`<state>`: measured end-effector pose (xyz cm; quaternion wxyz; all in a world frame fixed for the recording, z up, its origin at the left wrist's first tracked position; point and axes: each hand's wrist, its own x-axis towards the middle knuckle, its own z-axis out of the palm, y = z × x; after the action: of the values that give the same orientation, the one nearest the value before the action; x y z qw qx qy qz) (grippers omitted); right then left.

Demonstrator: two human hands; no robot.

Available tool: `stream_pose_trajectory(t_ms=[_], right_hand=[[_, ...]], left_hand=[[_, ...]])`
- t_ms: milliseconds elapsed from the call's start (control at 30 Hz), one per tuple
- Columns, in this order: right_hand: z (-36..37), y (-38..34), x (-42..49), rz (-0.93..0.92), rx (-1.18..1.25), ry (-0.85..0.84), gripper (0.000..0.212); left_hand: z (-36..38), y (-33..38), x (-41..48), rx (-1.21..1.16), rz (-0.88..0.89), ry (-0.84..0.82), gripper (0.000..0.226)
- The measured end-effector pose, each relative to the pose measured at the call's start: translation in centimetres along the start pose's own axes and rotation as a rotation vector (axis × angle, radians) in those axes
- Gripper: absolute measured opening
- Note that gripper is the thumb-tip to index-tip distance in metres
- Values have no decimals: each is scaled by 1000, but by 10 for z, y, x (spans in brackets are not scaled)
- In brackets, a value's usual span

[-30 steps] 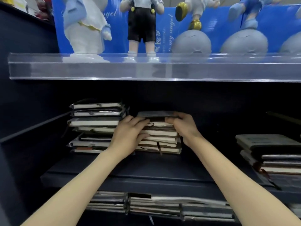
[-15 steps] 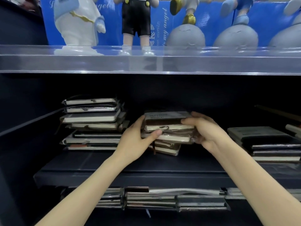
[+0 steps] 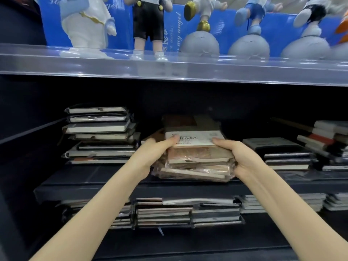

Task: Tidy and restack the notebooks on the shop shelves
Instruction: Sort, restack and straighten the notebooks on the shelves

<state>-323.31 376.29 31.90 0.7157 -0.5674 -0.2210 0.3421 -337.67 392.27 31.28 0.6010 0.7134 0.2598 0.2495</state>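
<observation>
Fingers (image 3: pixel 174 139) of left hand (image 3: pixel 153 153) and right hand (image 3: pixel 244 157) clamp wrapped notebook bundle (image 3: pixel 195 162) from both sides, thumbs on top, likely so slippery stack can't splay. Bundle at front of middle shelf (image 3: pixel 94 182), between dark pile (image 3: pixel 99 132) and right pile (image 3: pixel 286 157).

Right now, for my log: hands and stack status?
Left hand, right hand grip wrapped notebook stack. Stack tilted. Left pile, right pile flank it.
</observation>
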Motion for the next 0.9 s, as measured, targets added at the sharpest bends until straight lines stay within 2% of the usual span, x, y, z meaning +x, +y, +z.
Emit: stream_pose_trajectory(t_ms=[33,133,167,333,467,567,667,833,900], right_hand=[[-6,4,-11,-35,-18,-17,21],[-24,13,-45,-174,-174,-115,32],[-30,16,-55,-220,-216,-158,35],[-55,18,-90,-428,-357,-360,62],[-63,4,-85,-632,-463,-376,82],[-60,-8,-68,-709,-473,-404,86],[-56,-15,-50,-754,-446,-402,86],[-66,9,-27,-700,-390,-363,87],[-68,19,-24,-676,-365,-352,85]], left_hand=[[5,-2,-5,-53,-49,-61,82],[27,-14,-29,-228,-54,-139,32],[35,-22,-39,-257,-32,-132,28],[67,-43,-83,-224,263,-1,59],[76,-28,-90,-163,464,72,54],[73,-12,-76,-118,575,123,63],[69,2,-59,-73,608,140,71],[76,-6,-42,-59,521,91,67],[80,-3,-39,-65,500,125,78]])
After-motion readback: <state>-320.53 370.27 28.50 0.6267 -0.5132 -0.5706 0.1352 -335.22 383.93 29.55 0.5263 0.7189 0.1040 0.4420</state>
